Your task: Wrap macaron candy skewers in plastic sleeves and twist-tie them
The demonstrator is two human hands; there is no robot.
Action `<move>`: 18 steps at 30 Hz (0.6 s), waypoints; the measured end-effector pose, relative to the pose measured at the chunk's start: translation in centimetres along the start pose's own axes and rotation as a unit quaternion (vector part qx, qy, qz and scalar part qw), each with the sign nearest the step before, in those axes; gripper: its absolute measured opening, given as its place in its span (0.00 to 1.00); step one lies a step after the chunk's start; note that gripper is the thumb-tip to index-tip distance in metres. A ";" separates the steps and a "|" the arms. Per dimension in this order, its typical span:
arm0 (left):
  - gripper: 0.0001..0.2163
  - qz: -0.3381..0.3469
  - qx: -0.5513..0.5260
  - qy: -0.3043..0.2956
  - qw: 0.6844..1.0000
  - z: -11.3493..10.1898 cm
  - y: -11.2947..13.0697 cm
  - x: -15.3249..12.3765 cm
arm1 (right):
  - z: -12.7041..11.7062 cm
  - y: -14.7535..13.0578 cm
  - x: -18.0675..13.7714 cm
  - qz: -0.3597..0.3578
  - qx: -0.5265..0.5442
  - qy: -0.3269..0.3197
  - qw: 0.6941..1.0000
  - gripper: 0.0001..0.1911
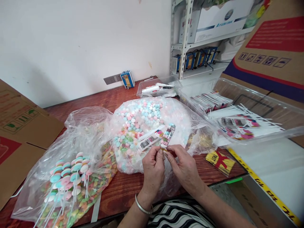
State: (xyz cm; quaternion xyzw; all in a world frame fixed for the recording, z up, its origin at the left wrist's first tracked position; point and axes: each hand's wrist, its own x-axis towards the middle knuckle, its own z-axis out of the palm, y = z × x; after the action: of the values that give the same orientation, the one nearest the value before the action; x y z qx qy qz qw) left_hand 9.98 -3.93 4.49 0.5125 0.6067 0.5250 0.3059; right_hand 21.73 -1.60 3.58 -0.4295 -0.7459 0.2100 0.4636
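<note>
My left hand [154, 166] and my right hand [185, 167] meet over the front of the table, fingertips pinched together. Between them stands a small clear printed candy wrapper [168, 136], its lower end gathered at my fingers. A bit of gold twist tie [163, 149] shows at that gathered end, held by both hands' fingertips. What fills the wrapper is hard to make out. Just behind lie more printed wrappers [150, 141] with white sticks, on a big clear bag of pastel candies [144, 112]. A bundle of gold twist ties [220, 162] with a red band rests right of my right hand.
Candy skewers on sticks [68, 174] lie on a bag of gummy rings [102, 177] at left. A clear tray [261, 134] of wrappers and sticks stands right, a smaller bin [140, 90] behind. Cardboard boxes [23, 126] flank the table; a metal shelf [186, 38] stands behind.
</note>
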 end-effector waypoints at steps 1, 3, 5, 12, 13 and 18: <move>0.09 -0.001 -0.005 0.003 1.000 0.0 0.0 0.0 | 0.0 -0.1 0.1 -0.004 0.005 0.006 1.000 0.06; 0.08 0.006 -0.006 0.008 1.000 0.0 0.1 0.0 | 0.0 -0.2 0.2 -0.011 0.005 0.012 1.000 0.06; 0.08 0.015 -0.003 0.011 1.000 0.1 0.1 0.0 | 0.0 -0.4 0.3 -0.007 0.006 0.013 1.000 0.06; 0.08 -0.030 -0.079 0.006 0.996 0.6 -0.3 -0.6 | 0.0 -1.2 0.9 0.136 0.132 0.015 0.982 0.07; 0.08 -0.033 -0.087 0.004 0.996 0.7 -0.4 -0.7 | -0.1 -1.2 1.0 0.161 0.172 0.007 0.972 0.07; 0.07 0.044 -0.089 0.001 0.995 0.1 -0.6 -0.2 | -0.4 -1.3 1.3 0.244 0.336 -0.039 0.909 0.11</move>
State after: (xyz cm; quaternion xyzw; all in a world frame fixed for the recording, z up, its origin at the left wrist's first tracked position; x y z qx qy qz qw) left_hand 9.98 -4.01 3.86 0.5090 0.5344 0.5906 0.3264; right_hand 21.28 -1.28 5.34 -0.4089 -0.5205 0.5711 0.4855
